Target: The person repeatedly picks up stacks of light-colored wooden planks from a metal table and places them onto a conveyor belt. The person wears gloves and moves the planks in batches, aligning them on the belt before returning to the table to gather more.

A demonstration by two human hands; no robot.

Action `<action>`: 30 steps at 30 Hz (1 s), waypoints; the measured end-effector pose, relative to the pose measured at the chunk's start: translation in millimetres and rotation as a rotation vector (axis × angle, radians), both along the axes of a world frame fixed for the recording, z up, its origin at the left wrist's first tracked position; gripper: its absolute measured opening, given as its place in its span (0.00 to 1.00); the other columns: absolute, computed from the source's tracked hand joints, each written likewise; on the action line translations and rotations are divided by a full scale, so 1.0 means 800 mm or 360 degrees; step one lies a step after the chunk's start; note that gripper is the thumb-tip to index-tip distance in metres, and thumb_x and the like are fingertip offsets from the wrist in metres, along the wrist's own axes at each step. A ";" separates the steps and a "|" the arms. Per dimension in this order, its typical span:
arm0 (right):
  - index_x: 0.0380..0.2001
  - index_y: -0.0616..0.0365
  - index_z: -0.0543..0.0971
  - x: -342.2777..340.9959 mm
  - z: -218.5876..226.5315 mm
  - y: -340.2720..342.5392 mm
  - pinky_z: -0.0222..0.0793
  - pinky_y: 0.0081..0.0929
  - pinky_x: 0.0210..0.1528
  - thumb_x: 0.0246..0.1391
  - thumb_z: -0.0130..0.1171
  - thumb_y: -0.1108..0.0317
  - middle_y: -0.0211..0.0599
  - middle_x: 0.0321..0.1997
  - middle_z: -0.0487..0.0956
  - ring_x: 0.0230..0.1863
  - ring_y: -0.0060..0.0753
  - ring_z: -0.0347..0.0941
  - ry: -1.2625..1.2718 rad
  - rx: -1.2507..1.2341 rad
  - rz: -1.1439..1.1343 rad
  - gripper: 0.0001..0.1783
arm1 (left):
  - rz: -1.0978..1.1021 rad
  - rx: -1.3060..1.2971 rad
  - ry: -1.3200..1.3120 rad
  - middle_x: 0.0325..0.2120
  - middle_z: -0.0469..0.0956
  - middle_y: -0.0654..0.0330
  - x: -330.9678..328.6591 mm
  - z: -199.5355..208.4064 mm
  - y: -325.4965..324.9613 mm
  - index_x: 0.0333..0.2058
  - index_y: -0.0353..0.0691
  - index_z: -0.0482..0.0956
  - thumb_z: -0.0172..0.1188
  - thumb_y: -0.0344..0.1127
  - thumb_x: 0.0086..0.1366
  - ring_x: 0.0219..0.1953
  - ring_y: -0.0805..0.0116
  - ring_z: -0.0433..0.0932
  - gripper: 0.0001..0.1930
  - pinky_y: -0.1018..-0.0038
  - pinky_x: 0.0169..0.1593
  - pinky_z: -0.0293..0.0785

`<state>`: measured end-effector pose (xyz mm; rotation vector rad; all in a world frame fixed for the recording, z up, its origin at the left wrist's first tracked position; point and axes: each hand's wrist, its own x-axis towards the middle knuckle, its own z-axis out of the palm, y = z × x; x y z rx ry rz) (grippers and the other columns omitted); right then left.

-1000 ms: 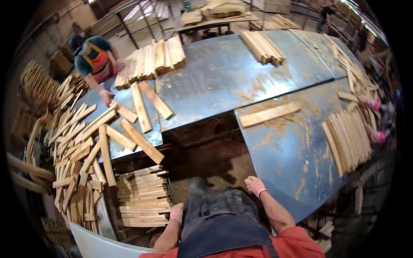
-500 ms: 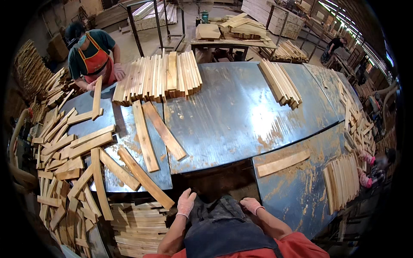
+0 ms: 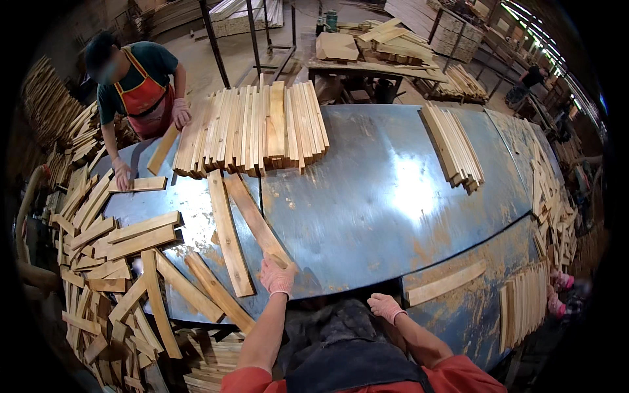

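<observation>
My left hand (image 3: 276,276), in a pale pinkish glove, grips the near end of a brown wooden slat (image 3: 254,215). The slat lies at a slant on the metal-topped table, its far end by a row of upright-edged slats (image 3: 249,128). Just left of it is a paler slat (image 3: 229,236), apart from my hand. My right hand (image 3: 386,307), gloved alike, hovers by the table's near edge with its fingers curled and nothing visible in them. Closest to it lies a single slat (image 3: 447,283).
A jumbled heap of slats (image 3: 111,288) covers the left side. Across the table a co-worker in a red apron (image 3: 149,98) handles slats. Slat stacks stand at the far right (image 3: 452,147) and near right (image 3: 524,304). Another person's gloved hands (image 3: 557,291) show at the right edge.
My left hand has moved forward onto the slat's near end. My right hand stays near the edge. The co-worker's hand has come down onto a slat, and another slat there has tilted over.
</observation>
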<state>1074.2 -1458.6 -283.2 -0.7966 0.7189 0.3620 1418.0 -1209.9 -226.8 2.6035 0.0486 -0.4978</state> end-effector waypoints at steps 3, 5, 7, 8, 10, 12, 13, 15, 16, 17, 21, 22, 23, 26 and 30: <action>0.30 0.51 0.74 0.057 0.001 -0.029 0.67 0.28 0.34 0.68 0.64 0.60 0.23 0.28 0.72 0.29 0.22 0.68 0.0289 -0.0297 0.0028 0.13 | 0.0112 0.0230 0.0025 0.67 0.70 0.48 0.027 -0.011 -0.031 0.78 0.44 0.56 0.77 0.57 0.51 0.67 0.42 0.72 0.60 0.55 0.69 0.69; 0.34 0.55 0.78 0.101 0.011 -0.047 0.70 0.29 0.38 0.68 0.63 0.57 0.28 0.31 0.76 0.33 0.24 0.70 0.0369 -0.0586 0.0142 0.13 | 0.0206 0.0312 0.0026 0.66 0.70 0.48 0.049 -0.012 -0.048 0.79 0.46 0.54 0.77 0.57 0.51 0.66 0.41 0.72 0.61 0.54 0.68 0.70; 0.36 0.56 0.79 0.138 0.007 -0.073 0.72 0.32 0.41 0.69 0.61 0.55 0.29 0.32 0.77 0.35 0.27 0.72 0.0285 -0.0942 0.0410 0.15 | 0.0293 0.0353 0.0071 0.65 0.70 0.47 0.068 -0.013 -0.061 0.80 0.48 0.52 0.77 0.56 0.51 0.65 0.38 0.73 0.61 0.54 0.67 0.71; 0.37 0.56 0.79 0.140 -0.033 -0.097 0.73 0.34 0.42 0.69 0.60 0.53 0.29 0.33 0.78 0.36 0.29 0.72 0.0137 -0.1121 0.0586 0.16 | 0.0326 0.0309 0.0083 0.64 0.70 0.46 0.075 -0.013 -0.064 0.79 0.47 0.54 0.76 0.54 0.51 0.64 0.39 0.73 0.60 0.54 0.67 0.71; 0.39 0.56 0.80 0.167 -0.051 -0.123 0.74 0.37 0.47 0.70 0.59 0.52 0.29 0.34 0.79 0.39 0.32 0.74 0.0029 -0.1254 0.0731 0.17 | 0.0399 0.0226 0.0089 0.62 0.71 0.43 0.087 -0.016 -0.057 0.77 0.46 0.58 0.76 0.51 0.51 0.63 0.39 0.74 0.57 0.53 0.65 0.72; 0.43 0.55 0.81 0.240 -0.012 -0.144 0.75 0.37 0.52 0.71 0.58 0.50 0.30 0.37 0.81 0.42 0.35 0.76 0.0135 -0.1163 0.0700 0.18 | 0.0450 -0.0142 0.0047 0.61 0.72 0.42 0.087 0.010 -0.033 0.75 0.44 0.63 0.76 0.45 0.51 0.63 0.39 0.74 0.52 0.52 0.65 0.73; 0.51 0.56 0.81 0.255 -0.028 -0.157 0.74 0.36 0.58 0.70 0.59 0.50 0.33 0.43 0.83 0.48 0.37 0.78 0.0051 -0.1109 0.0613 0.20 | 0.0476 -0.0254 -0.0029 0.61 0.73 0.42 0.080 0.027 -0.028 0.74 0.43 0.65 0.75 0.42 0.52 0.62 0.39 0.74 0.50 0.53 0.65 0.73; 0.64 0.59 0.80 0.315 -0.035 -0.184 0.73 0.33 0.67 0.70 0.62 0.50 0.40 0.54 0.86 0.56 0.39 0.79 -0.0040 -0.1098 0.0488 0.29 | 0.0547 -0.0402 -0.0253 0.59 0.73 0.43 0.056 0.056 -0.015 0.70 0.40 0.70 0.73 0.37 0.53 0.61 0.40 0.75 0.44 0.54 0.64 0.74; 0.66 0.62 0.78 0.364 0.001 -0.196 0.72 0.33 0.67 0.70 0.63 0.51 0.43 0.56 0.85 0.58 0.38 0.79 0.0001 -0.1046 0.0522 0.31 | 0.0607 -0.0438 -0.0408 0.59 0.73 0.43 0.038 0.060 -0.005 0.68 0.38 0.73 0.72 0.35 0.53 0.60 0.40 0.75 0.41 0.55 0.64 0.74; 0.69 0.64 0.76 0.409 0.032 -0.210 0.72 0.32 0.67 0.70 0.64 0.51 0.46 0.59 0.85 0.59 0.37 0.79 0.0045 -0.1004 0.0538 0.34 | 0.0586 -0.0234 -0.0424 0.59 0.73 0.44 0.030 0.056 0.008 0.68 0.38 0.72 0.72 0.35 0.53 0.61 0.40 0.74 0.41 0.55 0.65 0.73; 0.46 0.64 0.78 0.552 0.036 -0.273 0.72 0.32 0.51 0.69 0.62 0.55 0.38 0.38 0.81 0.40 0.33 0.73 -0.0139 -0.1396 0.0471 0.20 | 0.0458 0.0446 -0.0256 0.64 0.72 0.43 0.056 0.031 0.057 0.71 0.41 0.68 0.75 0.38 0.54 0.66 0.39 0.71 0.45 0.51 0.69 0.70; 0.44 0.63 0.76 0.583 0.035 -0.280 0.71 0.32 0.49 0.69 0.62 0.55 0.36 0.36 0.79 0.39 0.34 0.70 -0.0121 -0.1456 0.0368 0.19 | 0.0420 0.0576 -0.0162 0.65 0.72 0.42 0.070 0.022 0.060 0.72 0.42 0.67 0.76 0.39 0.54 0.68 0.40 0.70 0.46 0.50 0.70 0.69; 0.42 0.62 0.73 0.611 0.032 -0.289 0.70 0.33 0.47 0.69 0.62 0.55 0.34 0.33 0.77 0.37 0.34 0.67 -0.0105 -0.1523 0.0260 0.18 | 0.0466 0.0724 0.0033 0.68 0.70 0.42 0.086 0.014 0.056 0.75 0.43 0.64 0.76 0.40 0.55 0.70 0.39 0.68 0.49 0.51 0.71 0.68; 0.47 0.62 0.74 0.675 0.028 -0.317 0.71 0.35 0.50 0.68 0.62 0.55 0.38 0.37 0.79 0.39 0.37 0.71 -0.0059 -0.1695 0.0201 0.20 | 0.0216 0.0583 -0.0426 0.70 0.68 0.42 0.150 0.001 0.026 0.75 0.42 0.64 0.76 0.42 0.56 0.71 0.38 0.67 0.49 0.50 0.73 0.65; 0.66 0.64 0.74 0.724 0.007 -0.340 0.73 0.38 0.62 0.66 0.64 0.52 0.53 0.54 0.85 0.55 0.45 0.81 0.0047 -0.1874 0.0225 0.34 | 0.0282 -0.0014 -0.0490 0.67 0.72 0.40 0.324 -0.019 -0.037 0.72 0.33 0.68 0.70 0.42 0.66 0.69 0.41 0.71 0.39 0.53 0.74 0.64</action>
